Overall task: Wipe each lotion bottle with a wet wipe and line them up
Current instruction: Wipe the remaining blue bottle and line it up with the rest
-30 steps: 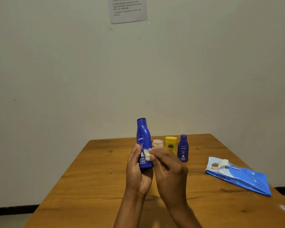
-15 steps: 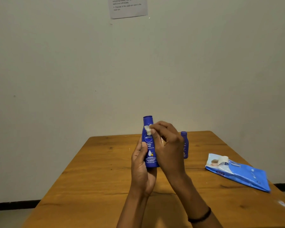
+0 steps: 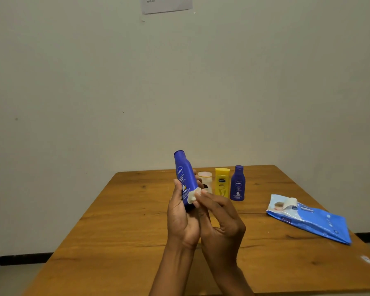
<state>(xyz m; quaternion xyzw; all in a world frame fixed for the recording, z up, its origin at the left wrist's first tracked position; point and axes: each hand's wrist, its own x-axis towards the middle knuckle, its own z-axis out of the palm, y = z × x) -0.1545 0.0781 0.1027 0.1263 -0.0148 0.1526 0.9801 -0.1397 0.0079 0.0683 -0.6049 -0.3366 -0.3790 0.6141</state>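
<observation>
My left hand (image 3: 183, 218) grips the lower part of a tall blue lotion bottle (image 3: 184, 176), held above the table and leaning slightly left. My right hand (image 3: 220, 218) pinches a small wadded white wet wipe (image 3: 193, 196) against the bottle's lower right side. Behind my hands, three more bottles stand in a row on the table: a pale cream one (image 3: 206, 180), partly hidden, a yellow one (image 3: 222, 181), and a small blue one (image 3: 237, 183).
A blue pack of wet wipes (image 3: 308, 218) with its flap peeled open lies on the right of the wooden table (image 3: 115, 231). A pale wall stands just behind the table, with a paper notice (image 3: 167, 4) taped high up.
My right hand has slid the wipe from the bottle's neck down to its lower side. The bottle now leans left, and the row of bottles behind shows again.
</observation>
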